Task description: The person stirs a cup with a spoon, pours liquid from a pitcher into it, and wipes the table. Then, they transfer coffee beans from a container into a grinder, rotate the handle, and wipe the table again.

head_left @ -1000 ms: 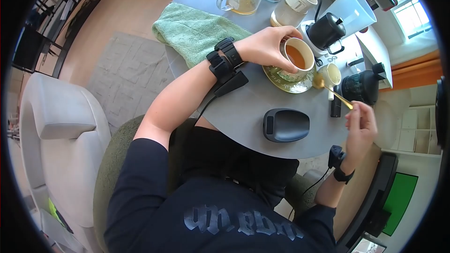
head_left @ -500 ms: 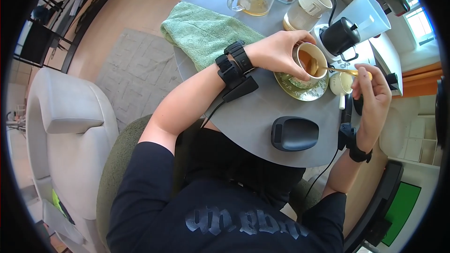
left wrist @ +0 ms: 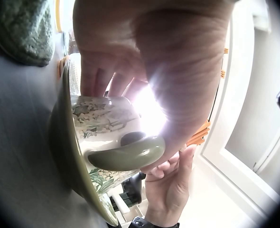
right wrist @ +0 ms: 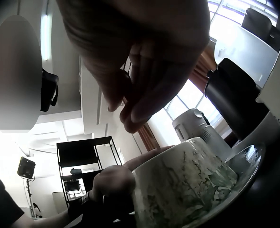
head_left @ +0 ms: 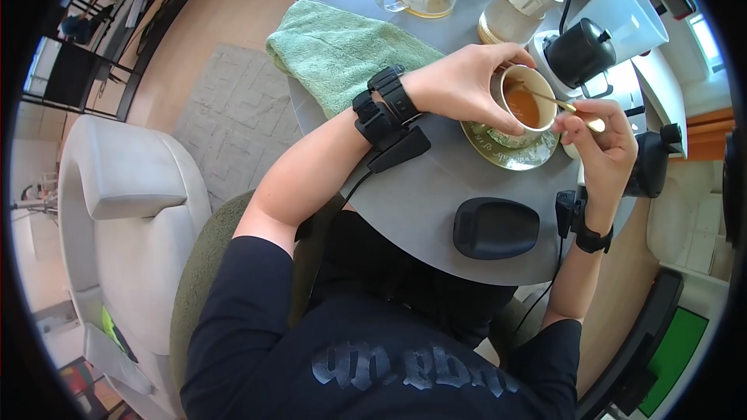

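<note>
Your left grip [head_left: 467,87], part-open, holds the floral ceramic cup [head_left: 523,105] above its green ceramic saucer [head_left: 517,158]; right grip [head_left: 603,144], nearly closed, pinches gold metal spoon [head_left: 549,99]; likely stirring; keep cup steady.

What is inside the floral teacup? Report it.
Inside the floral teacup there is brown liquid, and a gold spoon, pinched by the right hand, reaches in. The spoon's bowl and the cup's bottom cannot be seen; the liquid covers the bottom.
</note>
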Demonstrator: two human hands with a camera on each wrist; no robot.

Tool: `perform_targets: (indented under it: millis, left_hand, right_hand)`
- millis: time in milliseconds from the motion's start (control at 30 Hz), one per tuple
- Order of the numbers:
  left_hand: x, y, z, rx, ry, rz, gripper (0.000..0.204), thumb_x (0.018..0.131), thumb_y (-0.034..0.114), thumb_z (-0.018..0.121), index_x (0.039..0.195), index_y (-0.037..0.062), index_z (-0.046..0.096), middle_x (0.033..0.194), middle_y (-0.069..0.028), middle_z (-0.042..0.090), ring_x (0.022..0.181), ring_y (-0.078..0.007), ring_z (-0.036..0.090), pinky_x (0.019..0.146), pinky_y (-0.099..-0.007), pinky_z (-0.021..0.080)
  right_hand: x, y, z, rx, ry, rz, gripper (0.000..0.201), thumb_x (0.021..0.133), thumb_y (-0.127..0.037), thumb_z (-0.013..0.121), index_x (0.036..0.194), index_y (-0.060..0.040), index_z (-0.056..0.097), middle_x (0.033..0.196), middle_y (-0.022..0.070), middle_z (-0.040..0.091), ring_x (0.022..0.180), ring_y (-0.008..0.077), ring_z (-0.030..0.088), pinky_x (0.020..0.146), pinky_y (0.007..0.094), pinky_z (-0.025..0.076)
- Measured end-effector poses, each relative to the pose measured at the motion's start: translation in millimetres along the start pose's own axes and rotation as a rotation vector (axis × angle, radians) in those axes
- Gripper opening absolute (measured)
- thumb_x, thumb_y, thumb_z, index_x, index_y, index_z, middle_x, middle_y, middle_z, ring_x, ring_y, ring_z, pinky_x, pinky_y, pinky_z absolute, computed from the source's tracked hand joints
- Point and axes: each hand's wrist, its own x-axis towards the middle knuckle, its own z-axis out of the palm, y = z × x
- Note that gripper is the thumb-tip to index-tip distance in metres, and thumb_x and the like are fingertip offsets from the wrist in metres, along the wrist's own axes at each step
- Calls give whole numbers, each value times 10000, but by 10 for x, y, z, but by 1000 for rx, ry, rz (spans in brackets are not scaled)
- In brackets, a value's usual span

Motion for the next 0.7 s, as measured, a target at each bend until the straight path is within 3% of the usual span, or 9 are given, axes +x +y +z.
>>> perform_targets:
  millis: [167, 267, 467, 600, 700]
  left_hand:
    - [8, -4, -4, 59, 6, 20, 809, 711, 305, 916, 1351, -10, 533, 1265, -134, 639, 1226, -232, 600, 1096, -360, 451]
    - [16, -9, -4, 78, 10, 23, 823, 712, 323, 920, 1357, -9, 532, 1280, -132, 633, 1239, -235, 594, 1111, -365, 436]
    - [3, -6, -3, 50, 2, 7, 837, 712, 329, 924, 1369, -8, 529, 1295, -125, 627, 1252, -235, 588, 1117, -367, 430]
    - [1, 21, -1, 46, 0, -14, 845, 706, 319, 930, 1374, -7, 528, 1301, -124, 626, 1250, -225, 590, 1116, -367, 431]
    - [6, 23, 3, 40, -2, -16, 848, 706, 303, 932, 1381, -10, 523, 1306, -122, 627, 1253, -222, 589, 1118, -367, 430]
  right_hand:
    - [-13, 135, -91, -249, 190, -104, 71, 971, -41, 689, 961, 5, 635, 848, 26, 674, 736, 64, 645, 662, 187, 475]
    - [-28, 167, -134, -10, 150, -156, 84, 973, -65, 696, 969, 4, 649, 837, 10, 668, 714, 50, 625, 643, 190, 466]
    - [-30, 69, 0, -265, 56, -137, 160, 1005, -126, 661, 1035, 23, 714, 779, 14, 662, 694, 54, 609, 635, 202, 466]
    - [1, 110, -65, -311, 219, -196, 187, 1013, -147, 651, 1017, 25, 725, 755, 15, 661, 668, 55, 597, 627, 203, 463]
    - [-42, 92, -97, -260, 191, -172, 186, 1011, -142, 653, 999, 31, 720, 772, 14, 664, 678, 57, 598, 625, 201, 458]
